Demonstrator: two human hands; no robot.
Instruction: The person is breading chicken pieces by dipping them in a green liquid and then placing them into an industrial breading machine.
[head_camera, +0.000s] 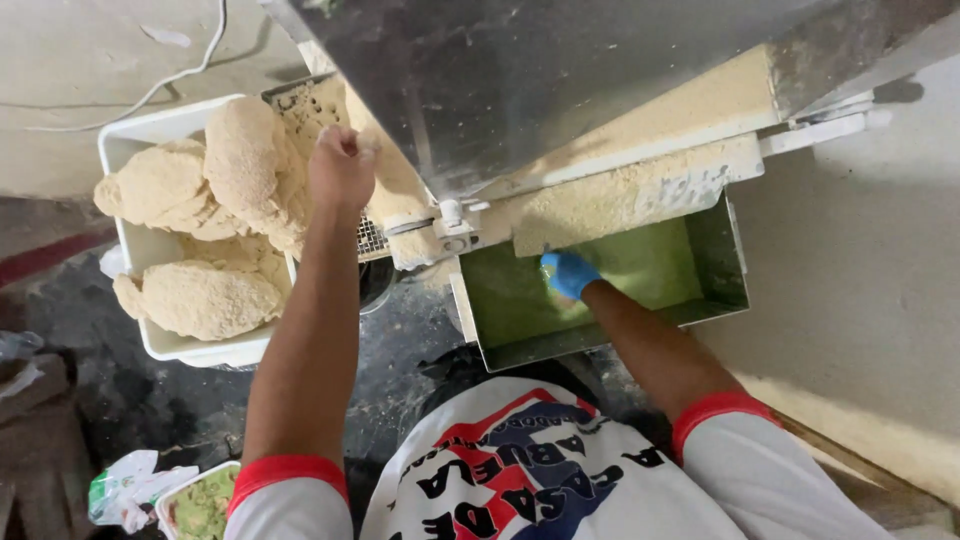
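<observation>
My left hand is bare and closed in a fist, pressed against a pale crumbly dough mass at the side of a metal machine. My right hand wears a blue glove and reaches into a green-lined metal tray under the machine's outlet. Its fingers rest on the tray floor near the outlet's dough-crusted lip; whether it holds anything is unclear. Large dough lumps fill a white plastic tub to the left.
A white cable runs across the floor at the back left. A small container with greenish contents and crumpled wrapping sit at the lower left. The dark floor below is dusted with crumbs.
</observation>
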